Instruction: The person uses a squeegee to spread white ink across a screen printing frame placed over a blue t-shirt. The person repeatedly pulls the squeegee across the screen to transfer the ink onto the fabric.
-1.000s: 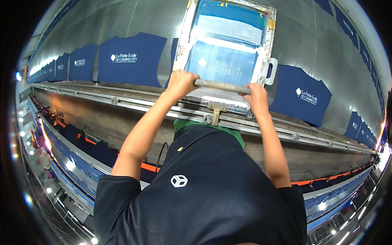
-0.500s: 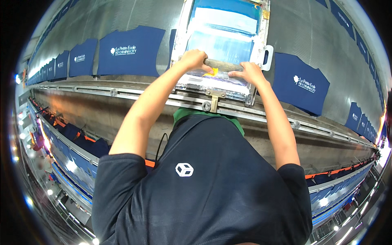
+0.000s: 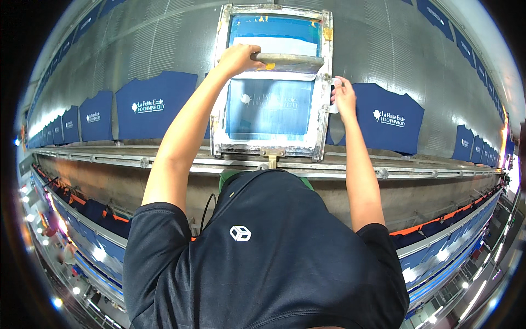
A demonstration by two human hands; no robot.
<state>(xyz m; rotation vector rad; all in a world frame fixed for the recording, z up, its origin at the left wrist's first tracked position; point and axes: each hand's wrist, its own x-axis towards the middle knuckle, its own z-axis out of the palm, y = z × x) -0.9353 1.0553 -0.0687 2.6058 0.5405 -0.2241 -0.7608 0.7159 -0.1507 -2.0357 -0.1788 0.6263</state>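
Gripped in our left hand (image 3: 236, 56): long wooden-handled squeegee (image 3: 287, 60), fingers wrapped shut around its left end, blade lying across the upper part of the mesh. Our right hand (image 3: 344, 97) closes on a small white handle (image 3: 332, 94) at the right edge of the worn metal-framed printing screen (image 3: 272, 82), rectangular, blue mesh, ink-smeared. We note a ribbed grey metal table (image 3: 137, 49) beneath, and navy printed garments (image 3: 150, 104) laid flat along it either side.
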